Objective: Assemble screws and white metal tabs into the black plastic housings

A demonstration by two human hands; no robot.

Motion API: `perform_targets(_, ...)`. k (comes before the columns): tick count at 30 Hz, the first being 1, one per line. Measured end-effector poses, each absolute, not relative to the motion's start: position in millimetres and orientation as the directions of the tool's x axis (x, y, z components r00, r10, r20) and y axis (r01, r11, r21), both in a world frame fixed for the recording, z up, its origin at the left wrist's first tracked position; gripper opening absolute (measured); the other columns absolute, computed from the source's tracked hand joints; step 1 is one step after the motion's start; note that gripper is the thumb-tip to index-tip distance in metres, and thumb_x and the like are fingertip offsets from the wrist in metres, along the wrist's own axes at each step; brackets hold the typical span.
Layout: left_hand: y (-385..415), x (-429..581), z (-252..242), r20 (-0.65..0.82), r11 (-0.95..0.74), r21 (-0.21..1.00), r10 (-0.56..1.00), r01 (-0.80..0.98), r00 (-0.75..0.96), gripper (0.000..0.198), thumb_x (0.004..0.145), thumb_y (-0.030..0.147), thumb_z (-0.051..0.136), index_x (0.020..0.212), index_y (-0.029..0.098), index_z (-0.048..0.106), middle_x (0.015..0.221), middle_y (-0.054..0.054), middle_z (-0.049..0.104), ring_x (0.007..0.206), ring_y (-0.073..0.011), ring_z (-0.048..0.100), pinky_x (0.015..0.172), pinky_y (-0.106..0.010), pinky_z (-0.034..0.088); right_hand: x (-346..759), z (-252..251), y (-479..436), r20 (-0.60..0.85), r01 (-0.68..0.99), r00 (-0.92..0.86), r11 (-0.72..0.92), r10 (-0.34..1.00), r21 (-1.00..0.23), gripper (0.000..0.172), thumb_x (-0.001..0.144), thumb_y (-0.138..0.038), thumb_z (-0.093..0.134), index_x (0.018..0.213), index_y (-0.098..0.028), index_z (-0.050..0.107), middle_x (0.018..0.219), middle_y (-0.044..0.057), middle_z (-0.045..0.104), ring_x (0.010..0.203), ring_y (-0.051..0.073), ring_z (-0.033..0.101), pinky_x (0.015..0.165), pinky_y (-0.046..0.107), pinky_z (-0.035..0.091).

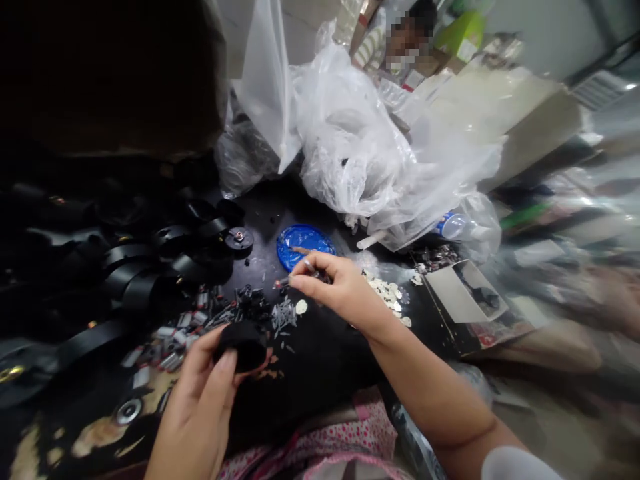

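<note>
My left hand is closed round a black cup-shaped part, with its opening facing up and thumb over the near rim. Above and to the right, my right hand pinches a small thin metal piece between thumb and fingertips; its exact kind is too small to tell. Just behind those fingers lies a blue round lid with a brown stick over it. Below the right fingertips are small grey pieces and a pale disc.
Several black ring-shaped parts crowd the left. Silver cylinders lie behind my left hand. Pale discs and an open white box are at right. Clear plastic bags pile up at the back, with another person beyond.
</note>
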State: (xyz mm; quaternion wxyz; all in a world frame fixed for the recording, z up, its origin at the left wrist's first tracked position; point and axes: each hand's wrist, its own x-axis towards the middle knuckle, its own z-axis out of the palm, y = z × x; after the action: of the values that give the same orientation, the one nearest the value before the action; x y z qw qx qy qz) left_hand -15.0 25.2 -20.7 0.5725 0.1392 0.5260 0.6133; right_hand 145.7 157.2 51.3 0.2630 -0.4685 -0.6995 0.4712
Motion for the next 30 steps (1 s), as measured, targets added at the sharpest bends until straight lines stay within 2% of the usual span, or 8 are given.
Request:
perform_targets(4,30.9,-6.5,-6.5,-0.518,0.231,0.655,0.83,-0.719,-0.205,0.025,0.076,0.036,0.073,0.099,0.027,0.071,0.098,-0.003,0.075,0.08,-0.0214,0.072,0.073,-0.03,0.06,140.8,56.2,125.4,-0.141,0.273,-0.449,-0.015,0.883,-0.962,0.017,0.08,-0.034,0.069,0.079,-0.018,0.063,0.065,-0.006,0.053,0.052,0.005,0.043,0.05,0.019,0.034)
perform_targets(9,30.0,-3.4,-2.5,-0.52,0.236,0.598,0.841,-0.766,-0.147,0.022,0.077,0.034,0.072,0.096,0.024,0.073,0.098,-0.006,0.076,0.077,-0.0222,0.072,0.069,-0.032,0.061,138.7,65.6,108.5,-0.008,0.339,-0.462,0.168,0.887,-0.926,0.009,0.082,-0.025,0.068,0.082,-0.018,0.064,0.074,-0.004,0.063,0.064,0.006,0.054,0.059,0.017,0.041)
perform_targets(14,27.4,-2.5,8.6,-0.515,0.27,0.669,0.841,-0.693,-0.169,0.018,0.078,0.038,0.069,0.092,0.027,0.072,0.095,-0.004,0.074,0.078,-0.0245,0.071,0.073,-0.036,0.06,138.4,67.9,106.6,0.077,0.427,-0.501,0.324,0.862,-0.844,0.006,0.083,-0.022,0.066,0.082,-0.017,0.064,0.073,-0.005,0.064,0.065,0.007,0.057,0.061,0.018,0.042)
perform_targets(19,16.8,-7.4,2.9,-0.369,0.247,0.909,0.851,-0.337,-0.373,0.02,0.079,0.043,0.068,0.096,0.033,0.069,0.101,0.001,0.069,0.097,-0.0197,0.064,0.08,-0.021,0.051,137.4,70.4,102.3,0.113,0.506,-0.579,0.464,0.808,-0.727,0.007,0.084,-0.021,0.068,0.08,-0.016,0.064,0.074,-0.004,0.067,0.069,0.008,0.058,0.071,0.024,0.038)
perform_targets(23,11.1,-7.7,2.9,-0.388,0.262,0.9,0.846,-0.348,-0.367,0.026,0.076,0.048,0.069,0.098,0.035,0.067,0.104,0.004,0.068,0.097,-0.0178,0.062,0.083,-0.02,0.048,141.9,72.3,98.9,0.157,0.499,-0.637,0.559,0.755,-0.662,0.01,0.087,-0.025,0.066,0.086,-0.015,0.067,0.077,-0.002,0.068,0.072,0.01,0.058,0.075,0.028,0.034)
perform_targets(25,10.2,-6.8,5.2,-0.477,0.304,0.829,0.821,-0.469,-0.313,0.031,0.071,0.05,0.074,0.097,0.034,0.068,0.098,0.005,0.069,0.092,-0.0179,0.064,0.076,-0.019,0.051,147.0,71.5,99.2,0.081,0.449,-0.661,0.479,0.746,-0.754,0.017,0.082,-0.029,0.072,0.093,-0.016,0.069,0.078,-0.002,0.068,0.072,0.01,0.058,0.076,0.027,0.036)
perform_targets(28,6.2,-8.8,-0.2,-0.547,0.358,0.74,0.813,-0.57,-0.199,0.034,0.067,0.048,0.077,0.097,0.033,0.069,0.091,0.004,0.072,0.087,-0.0189,0.067,0.071,-0.02,0.054,155.1,66.3,99.5,-0.194,0.334,-0.704,0.077,0.683,-0.939,0.031,0.076,-0.032,0.076,0.103,-0.018,0.07,0.082,-0.002,0.069,0.074,0.01,0.061,0.074,0.023,0.044)
perform_targets(30,-0.1,-13.2,-10.4,-0.524,0.387,0.752,0.842,-0.533,-0.127,0.031,0.071,0.046,0.074,0.098,0.032,0.069,0.094,0.002,0.073,0.09,-0.0201,0.067,0.076,-0.022,0.053,158.6,60.8,97.6,-0.333,0.293,-0.722,-0.168,0.606,-0.941,0.027,0.079,-0.034,0.072,0.1,-0.017,0.071,0.084,0.0,0.07,0.077,0.011,0.062,0.074,0.022,0.047)
